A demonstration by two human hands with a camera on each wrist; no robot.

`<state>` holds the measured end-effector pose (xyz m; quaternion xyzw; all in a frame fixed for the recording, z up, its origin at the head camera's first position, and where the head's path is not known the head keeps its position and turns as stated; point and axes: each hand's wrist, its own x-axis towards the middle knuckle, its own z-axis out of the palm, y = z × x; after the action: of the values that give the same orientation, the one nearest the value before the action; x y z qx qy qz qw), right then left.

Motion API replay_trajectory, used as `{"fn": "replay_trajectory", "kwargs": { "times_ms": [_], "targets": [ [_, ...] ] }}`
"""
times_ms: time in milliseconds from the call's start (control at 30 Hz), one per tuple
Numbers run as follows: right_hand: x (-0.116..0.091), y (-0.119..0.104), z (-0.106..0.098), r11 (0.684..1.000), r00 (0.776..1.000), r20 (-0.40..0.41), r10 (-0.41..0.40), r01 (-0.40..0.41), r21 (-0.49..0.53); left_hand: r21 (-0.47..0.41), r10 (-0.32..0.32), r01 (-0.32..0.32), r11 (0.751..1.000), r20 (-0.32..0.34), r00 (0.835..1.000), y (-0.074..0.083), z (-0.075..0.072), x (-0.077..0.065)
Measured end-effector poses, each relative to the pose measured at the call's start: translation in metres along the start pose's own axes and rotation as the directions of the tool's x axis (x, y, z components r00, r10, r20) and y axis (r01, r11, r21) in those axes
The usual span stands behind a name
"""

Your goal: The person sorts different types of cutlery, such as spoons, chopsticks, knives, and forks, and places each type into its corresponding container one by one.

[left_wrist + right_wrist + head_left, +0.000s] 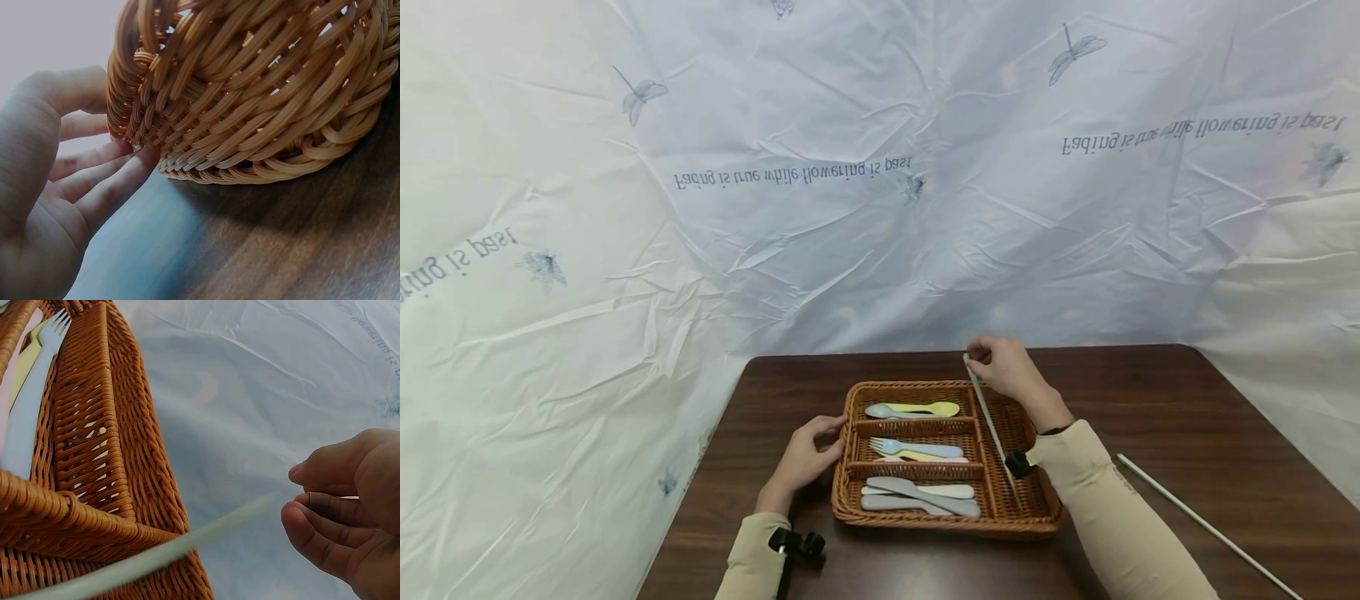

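Observation:
My left hand [808, 454] rests its extended fingers against the outer left wall of a brown woven basket [250, 94]. In the basket's long right compartment a pale chopstick [988, 417] slants, its far end raised above the back rim. Right by that end is my right hand [1006, 367]. In the right wrist view a small gap separates the chopstick's blurred tip [262, 503] from the parted, slightly bent fingers [306, 528]. Spoons [943, 409] occupy the back left compartment, forks [925, 448] the middle one and knives [917, 494] the front one.
A second pale chopstick [1210, 525] lies on the dark wooden table [1150, 392], right of the basket. Behind the table hangs a wrinkled white sheet [850, 267] with printed lettering and dragonflies. Wrist cameras sit at both sleeves.

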<state>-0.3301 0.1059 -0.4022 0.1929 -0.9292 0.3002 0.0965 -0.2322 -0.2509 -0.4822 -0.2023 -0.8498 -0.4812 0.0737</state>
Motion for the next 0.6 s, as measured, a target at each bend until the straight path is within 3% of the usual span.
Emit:
{"fn": "replay_trajectory", "kwargs": {
  "times_ms": [600],
  "targets": [
    [-0.007, 0.017, -0.008, 1.000, 1.000, 0.004, 0.004, -0.004, 0.000, -0.006, -0.009, 0.009, 1.000, -0.016, 1.000, -0.002, 0.003, 0.001]
  ]
}}
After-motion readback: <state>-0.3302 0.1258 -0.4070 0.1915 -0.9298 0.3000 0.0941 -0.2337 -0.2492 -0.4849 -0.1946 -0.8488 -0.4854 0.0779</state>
